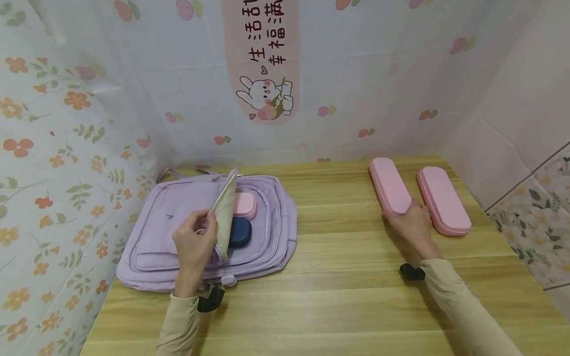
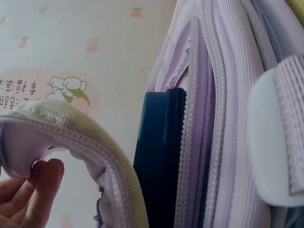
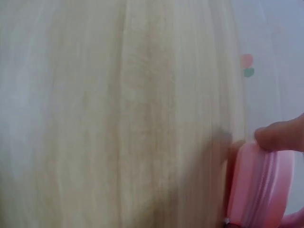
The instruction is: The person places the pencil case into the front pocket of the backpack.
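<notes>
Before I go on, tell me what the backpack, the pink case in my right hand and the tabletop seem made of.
Backpack: matte, probably synthetic fabric; ribbed weave and soft folds show.
Pink case: smooth, low-sheen, perhaps imitation leather or plastic; even surface, rounded firm edges.
Tabletop: wood or wood-look laminate, soft sheen; grain streaks fit either.

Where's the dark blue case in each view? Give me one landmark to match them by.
Head: dark blue case left of centre, inside the open lilac backpack.
Left wrist: dark blue case, centre, reaching the bottom edge.
Right wrist: not in it.
Shared landmark: the peach-print backdrop, in all three.
</notes>
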Demonstrator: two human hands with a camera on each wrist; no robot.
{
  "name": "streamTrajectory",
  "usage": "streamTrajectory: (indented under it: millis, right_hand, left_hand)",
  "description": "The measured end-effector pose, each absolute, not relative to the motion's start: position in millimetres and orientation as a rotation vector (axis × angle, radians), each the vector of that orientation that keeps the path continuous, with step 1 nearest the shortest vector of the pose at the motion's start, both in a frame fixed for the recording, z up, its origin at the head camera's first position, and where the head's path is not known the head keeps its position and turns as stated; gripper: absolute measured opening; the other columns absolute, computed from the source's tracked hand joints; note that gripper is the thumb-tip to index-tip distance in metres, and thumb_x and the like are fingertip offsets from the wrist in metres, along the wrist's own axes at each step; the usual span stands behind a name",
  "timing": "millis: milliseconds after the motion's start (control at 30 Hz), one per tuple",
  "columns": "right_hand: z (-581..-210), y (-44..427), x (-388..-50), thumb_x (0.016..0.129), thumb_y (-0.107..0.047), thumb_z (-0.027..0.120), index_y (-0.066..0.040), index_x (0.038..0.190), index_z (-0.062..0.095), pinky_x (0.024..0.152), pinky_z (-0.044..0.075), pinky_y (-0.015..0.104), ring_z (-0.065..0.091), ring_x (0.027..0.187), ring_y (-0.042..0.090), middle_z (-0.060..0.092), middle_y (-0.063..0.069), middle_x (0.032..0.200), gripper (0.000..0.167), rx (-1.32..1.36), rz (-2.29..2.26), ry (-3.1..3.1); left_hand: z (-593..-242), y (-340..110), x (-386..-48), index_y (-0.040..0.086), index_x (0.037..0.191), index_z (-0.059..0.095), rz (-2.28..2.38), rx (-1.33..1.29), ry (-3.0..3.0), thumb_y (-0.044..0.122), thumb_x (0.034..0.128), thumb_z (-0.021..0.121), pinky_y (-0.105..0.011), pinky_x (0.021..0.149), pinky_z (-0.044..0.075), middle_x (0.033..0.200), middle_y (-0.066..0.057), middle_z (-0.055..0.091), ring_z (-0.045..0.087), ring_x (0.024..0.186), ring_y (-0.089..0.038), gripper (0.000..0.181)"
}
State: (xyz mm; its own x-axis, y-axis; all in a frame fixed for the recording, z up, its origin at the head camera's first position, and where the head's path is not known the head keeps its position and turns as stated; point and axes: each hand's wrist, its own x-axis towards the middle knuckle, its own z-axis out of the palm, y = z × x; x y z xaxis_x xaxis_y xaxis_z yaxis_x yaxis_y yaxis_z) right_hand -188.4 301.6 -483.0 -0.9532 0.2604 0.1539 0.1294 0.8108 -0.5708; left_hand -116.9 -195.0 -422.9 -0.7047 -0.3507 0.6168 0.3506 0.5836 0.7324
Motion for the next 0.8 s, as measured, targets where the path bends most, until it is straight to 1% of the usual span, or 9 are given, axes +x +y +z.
streamTrajectory:
  millis: [67,200,300,433,633,800]
  right_hand:
    - [-483.3,302.5,-188.5,0.083,-0.032,0.077,0.022,0.131,0.044,0.090,0.042,0.070,0.050,0.112,0.060,0.051,0.046,0.120,0.080,-0.320,0.861,-2.770]
    - [-483.7,302.0,-187.0,0.085,-0.032,0.075,0.021,0.135,0.043,0.095,0.038,0.069,0.048,0.117,0.060,0.051,0.046,0.124,0.080,-0.358,0.899,-2.755]
    - [-482.3,299.3,-185.0,0.086,-0.032,0.075,0.021,0.136,0.043,0.096,0.038,0.069,0.047,0.118,0.059,0.051,0.045,0.126,0.080,-0.363,0.915,-2.741]
    - [-478.0,291.8,-181.8,0.087,-0.034,0.074,0.019,0.134,0.044,0.095,0.040,0.067,0.049,0.115,0.057,0.053,0.042,0.124,0.077,-0.295,0.900,-2.740]
    - [-467.0,271.7,-177.9,0.083,-0.028,0.076,0.020,0.133,0.045,0.093,0.043,0.066,0.051,0.112,0.056,0.053,0.044,0.120,0.076,-0.139,0.891,-2.725]
    - [-461.1,252.5,-173.9,0.081,-0.027,0.078,0.020,0.133,0.046,0.095,0.044,0.066,0.051,0.114,0.055,0.054,0.043,0.122,0.077,-0.037,0.908,-2.699]
  left_hand:
    - [-422.5,-195.2,-116.2,-0.004,0.092,0.076,-1.161,0.002,-2.046,0.000,0.0883,0.068,-0.002,0.057,0.044,0.071,-0.017,0.073,0.056,0.062,0.012,0.010]
    - [-421.1,-195.4,-115.3,-0.004,0.093,0.076,-1.176,0.006,-2.047,0.000,0.0883,0.069,-0.002,0.058,0.045,0.072,-0.017,0.074,0.056,0.062,0.012,0.010]
    - [-420.5,-195.8,-115.5,-0.005,0.093,0.076,-1.193,0.008,-2.047,0.001,0.0888,0.069,-0.002,0.058,0.045,0.073,-0.018,0.074,0.057,0.062,0.012,0.010]
    - [-420.9,-196.8,-116.1,-0.005,0.093,0.076,-1.182,0.009,-2.050,0.001,0.0891,0.068,-0.002,0.058,0.045,0.073,-0.018,0.074,0.057,0.062,0.012,0.010]
    - [-422.4,-198.0,-116.6,-0.004,0.093,0.076,-1.158,0.010,-2.056,0.002,0.0894,0.068,-0.001,0.058,0.045,0.072,-0.017,0.074,0.056,0.062,0.012,0.011]
    - [-422.7,-198.5,-116.7,-0.004,0.093,0.076,-1.156,0.012,-2.061,0.002,0.0899,0.068,-0.001,0.059,0.045,0.073,-0.017,0.074,0.056,0.062,0.012,0.011]
